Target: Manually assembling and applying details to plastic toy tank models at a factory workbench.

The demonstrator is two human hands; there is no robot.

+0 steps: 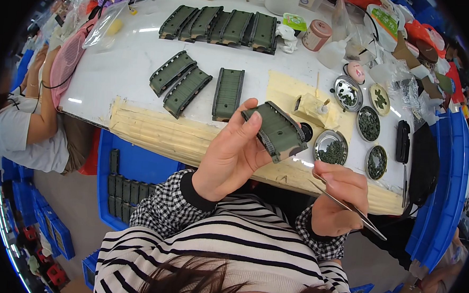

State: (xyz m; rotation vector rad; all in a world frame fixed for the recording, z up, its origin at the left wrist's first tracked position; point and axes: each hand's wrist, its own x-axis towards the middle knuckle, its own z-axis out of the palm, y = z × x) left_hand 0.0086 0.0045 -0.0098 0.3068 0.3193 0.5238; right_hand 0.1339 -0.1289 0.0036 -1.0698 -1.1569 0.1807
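Dark green and ridged along its sides, the curved part (277, 133) was clamped in your left hand (233, 154), thumb and fingers at its left end, above the near edge of the counter (127, 72). Your right hand (342, 199), apart from the left, gripped metal tweezers (371, 225) just off that same edge. On the counter close to both hands, a metal dish (327, 137) held small green pieces (334, 153). Three similar parts (188, 91) lay around the middle of the counter, and four more parts (235, 27) lay in a row toward its far edge. Below the left stretch of the near edge, a blue bin (138, 152) held further green parts (130, 191).
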